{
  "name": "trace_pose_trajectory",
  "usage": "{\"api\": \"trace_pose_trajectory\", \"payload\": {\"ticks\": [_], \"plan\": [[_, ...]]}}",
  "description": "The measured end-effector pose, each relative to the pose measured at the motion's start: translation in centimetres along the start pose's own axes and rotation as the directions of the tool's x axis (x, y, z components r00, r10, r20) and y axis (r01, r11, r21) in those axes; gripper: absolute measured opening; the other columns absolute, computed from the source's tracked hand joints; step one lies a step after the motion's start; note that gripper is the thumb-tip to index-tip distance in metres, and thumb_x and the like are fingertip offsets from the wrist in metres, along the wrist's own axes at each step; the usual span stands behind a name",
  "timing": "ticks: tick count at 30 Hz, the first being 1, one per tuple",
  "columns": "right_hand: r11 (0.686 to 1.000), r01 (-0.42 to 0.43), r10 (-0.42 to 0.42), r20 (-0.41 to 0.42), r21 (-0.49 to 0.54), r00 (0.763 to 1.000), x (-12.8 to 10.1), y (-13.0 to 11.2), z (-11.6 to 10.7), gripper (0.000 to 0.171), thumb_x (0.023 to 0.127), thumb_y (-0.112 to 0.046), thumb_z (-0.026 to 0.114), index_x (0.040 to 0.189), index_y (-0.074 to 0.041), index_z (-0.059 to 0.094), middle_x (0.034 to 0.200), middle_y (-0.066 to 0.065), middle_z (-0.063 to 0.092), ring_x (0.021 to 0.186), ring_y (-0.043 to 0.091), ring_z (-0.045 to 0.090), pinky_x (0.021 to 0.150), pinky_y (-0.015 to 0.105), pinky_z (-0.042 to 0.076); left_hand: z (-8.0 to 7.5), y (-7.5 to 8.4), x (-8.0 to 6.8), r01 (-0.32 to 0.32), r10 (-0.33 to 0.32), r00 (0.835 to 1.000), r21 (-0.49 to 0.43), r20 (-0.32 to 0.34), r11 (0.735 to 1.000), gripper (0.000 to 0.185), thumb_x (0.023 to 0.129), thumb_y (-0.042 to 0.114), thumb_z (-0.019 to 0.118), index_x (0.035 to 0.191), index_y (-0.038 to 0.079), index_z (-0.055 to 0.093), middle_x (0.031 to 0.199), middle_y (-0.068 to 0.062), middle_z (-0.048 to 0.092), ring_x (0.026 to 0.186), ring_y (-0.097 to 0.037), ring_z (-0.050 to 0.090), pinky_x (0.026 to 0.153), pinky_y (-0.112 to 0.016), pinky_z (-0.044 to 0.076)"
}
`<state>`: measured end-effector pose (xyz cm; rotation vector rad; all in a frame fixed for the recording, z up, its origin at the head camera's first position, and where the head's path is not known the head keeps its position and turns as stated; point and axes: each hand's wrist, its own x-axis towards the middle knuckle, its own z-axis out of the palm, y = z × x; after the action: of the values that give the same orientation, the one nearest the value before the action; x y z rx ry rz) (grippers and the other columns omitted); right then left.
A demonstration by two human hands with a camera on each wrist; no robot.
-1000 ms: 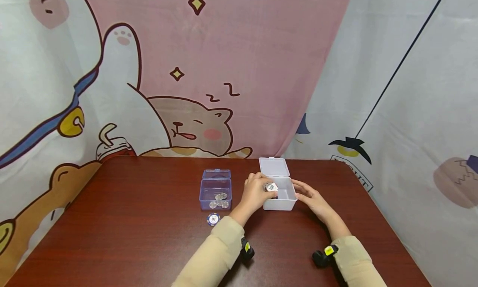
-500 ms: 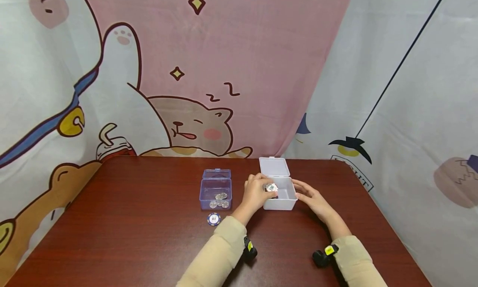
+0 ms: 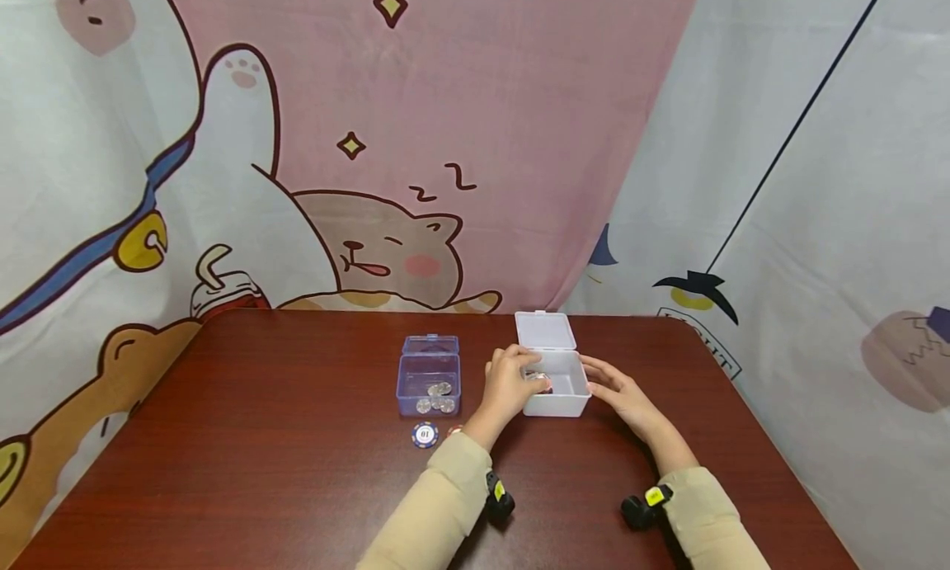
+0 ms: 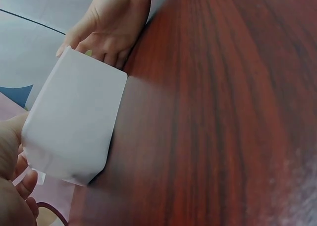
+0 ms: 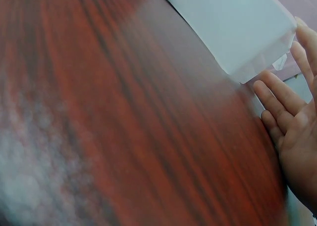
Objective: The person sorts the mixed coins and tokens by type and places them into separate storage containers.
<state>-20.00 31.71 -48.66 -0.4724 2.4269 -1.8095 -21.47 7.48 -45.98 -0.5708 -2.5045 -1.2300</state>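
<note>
Head view showed the left hand [image 3: 507,382] curled over chips [image 3: 536,378] inside the white box [image 3: 562,407] on the table [image 3: 260,438], the open right hand [image 3: 613,386] bracing its wall; releasing low would have prevented bounce.

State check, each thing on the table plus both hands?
White box: lid open, upright.
Blue box: lid open, coins inside.
Chip: flat on table.
Left hand: at white box's left rim, fingers curled over it; contents unclear.
Right hand: fingers straight, beside box's right wall.
</note>
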Motion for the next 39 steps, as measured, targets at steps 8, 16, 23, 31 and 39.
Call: {"api": "trace_pose_trajectory", "payload": {"ticks": [8,16,23,31,39], "plan": [[1.000,-0.005,0.005,-0.005,-0.011,1.000,0.1,0.3,-0.1,0.051,0.097,-0.011,0.055,0.145,-0.008,0.040,0.141,0.022,0.045,0.122,0.023,0.048,0.095,0.035,0.039,-0.7,0.4,-0.4,-0.007,0.008,1.000,-0.046,0.007,0.999,0.044,0.072,0.023,0.083,0.112,0.009,0.072,0.110,-0.001,0.063,0.100,-0.020,0.050,0.082,-0.037,0.035],[1.000,0.023,-0.023,0.003,0.020,1.000,0.3,0.6,-0.1,0.050,0.097,-0.007,0.054,0.144,-0.002,0.039,0.139,0.027,0.044,0.119,0.026,0.050,0.090,0.024,0.042,-1.7,1.0,-1.9,-0.049,0.049,0.999,-0.096,0.002,0.994,0.047,0.074,0.025,0.082,0.116,0.008,0.069,0.111,-0.002,0.063,0.099,-0.018,0.049,0.082,-0.035,0.036],[0.999,0.030,-0.030,0.005,0.013,1.000,0.3,0.7,-0.1,0.050,0.097,-0.008,0.054,0.144,-0.003,0.039,0.139,0.027,0.044,0.118,0.019,0.051,0.090,0.025,0.042,-2.8,1.3,-3.3,-0.084,0.080,0.996,-0.147,-0.030,0.986,0.046,0.074,0.024,0.083,0.115,0.009,0.070,0.107,-0.001,0.063,0.097,-0.016,0.049,0.081,-0.036,0.036],[1.000,0.015,-0.015,-0.009,0.011,1.000,0.2,0.4,0.1,0.051,0.096,-0.009,0.057,0.144,-0.006,0.041,0.139,0.024,0.045,0.118,0.018,0.051,0.091,0.023,0.041,-4.1,0.8,-4.6,-0.095,0.090,0.995,-0.178,-0.034,0.979,0.047,0.073,0.022,0.084,0.116,0.010,0.070,0.104,-0.002,0.063,0.096,-0.016,0.050,0.084,-0.038,0.038],[1.000,-0.004,0.004,-0.006,0.008,1.000,0.1,0.4,0.0,0.051,0.096,-0.011,0.056,0.145,-0.008,0.040,0.141,0.021,0.044,0.120,0.017,0.049,0.091,0.022,0.040,-5.2,0.0,-5.9,-0.133,0.125,0.991,-0.180,-0.051,0.975,0.048,0.071,0.019,0.085,0.115,0.005,0.070,0.103,-0.001,0.064,0.095,-0.018,0.051,0.083,-0.037,0.041]]}}
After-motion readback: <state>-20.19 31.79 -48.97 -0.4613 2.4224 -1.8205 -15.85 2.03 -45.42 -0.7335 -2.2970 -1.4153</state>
